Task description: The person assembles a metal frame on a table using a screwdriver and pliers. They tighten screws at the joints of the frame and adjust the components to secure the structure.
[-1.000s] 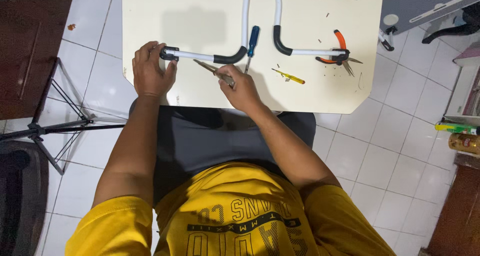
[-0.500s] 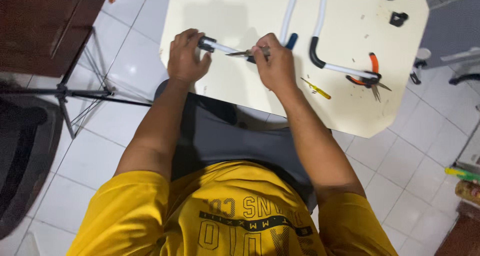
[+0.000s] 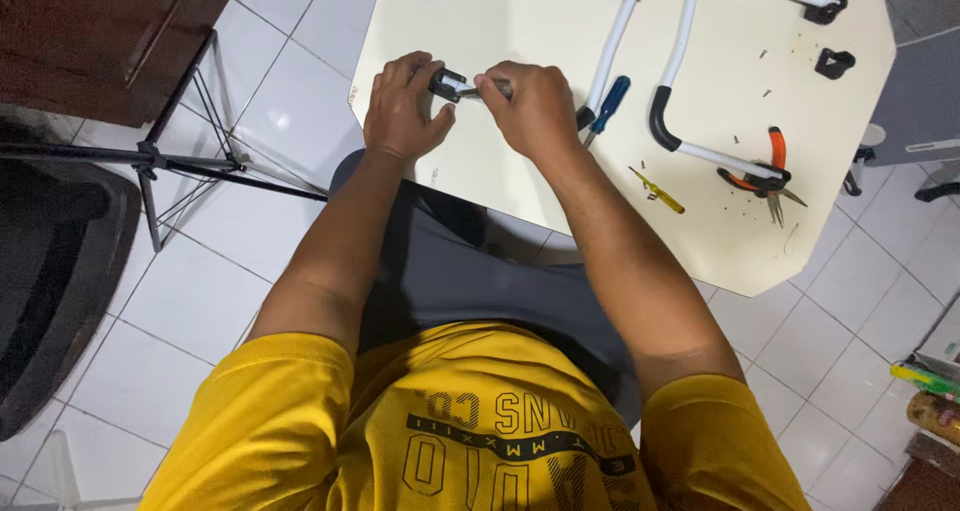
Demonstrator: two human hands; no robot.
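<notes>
Between the fingertips of both hands, over the near left part of the cream table [image 3: 480, 31], sits a small black fitting [image 3: 446, 83] on the end of a white tube. The left hand [image 3: 400, 111] curls around it, thumb below and fingers [image 3: 405, 69] above, closed snugly so the piece cannot turn. The right hand [image 3: 535, 106] is closed around a slim metal tool [image 3: 482, 88] whose tip meets the fitting just beyond the left thumb; the grip looks firm, as for pressing or twisting, though whether the tool is a screwdriver or something else I cannot tell. Both wrists rest low near the table edge, which seems to steady the work.

Just past the right knuckles lies a blue-handled screwdriver [image 3: 608, 103], touching or nearly touching a white tube with a black end [image 3: 612, 46]. Farther out from the right hand, a second bent white tube [image 3: 690, 31] runs across the table, with orange-handled pliers [image 3: 768, 166] at its lower end. A yellow-handled tester screwdriver [image 3: 657, 191] lies between the right forearm and the pliers, within easy reach. Small screws are scattered near the pliers, and a black clip [image 3: 834, 64] rests well away at the far side.
</notes>
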